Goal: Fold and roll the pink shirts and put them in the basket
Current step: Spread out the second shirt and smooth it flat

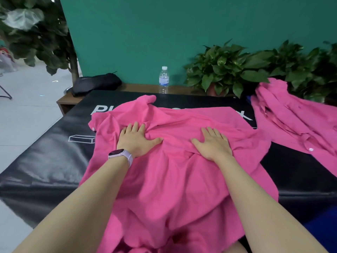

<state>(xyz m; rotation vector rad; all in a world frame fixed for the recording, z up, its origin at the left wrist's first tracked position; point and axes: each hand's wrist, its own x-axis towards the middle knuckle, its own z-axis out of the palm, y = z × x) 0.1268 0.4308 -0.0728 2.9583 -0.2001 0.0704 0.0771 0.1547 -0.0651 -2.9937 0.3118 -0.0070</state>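
Note:
A pink shirt (175, 172) lies spread and wrinkled over the black mat (54, 161), its lower part hanging toward me over the near edge. My left hand (135, 140), with a watch on its wrist, presses flat on the cloth left of the middle. My right hand (213, 144) presses flat on it to the right, fingers straight. A pile of more pink shirts (291, 117) lies at the far right of the mat. No basket is in view.
A water bottle (164, 79) and a black bag (96, 84) stand on the wooden ledge (138, 87) behind the mat. Potted plants (228, 68) line the green wall at the back right. A tall plant (36, 33) stands at left over tiled floor.

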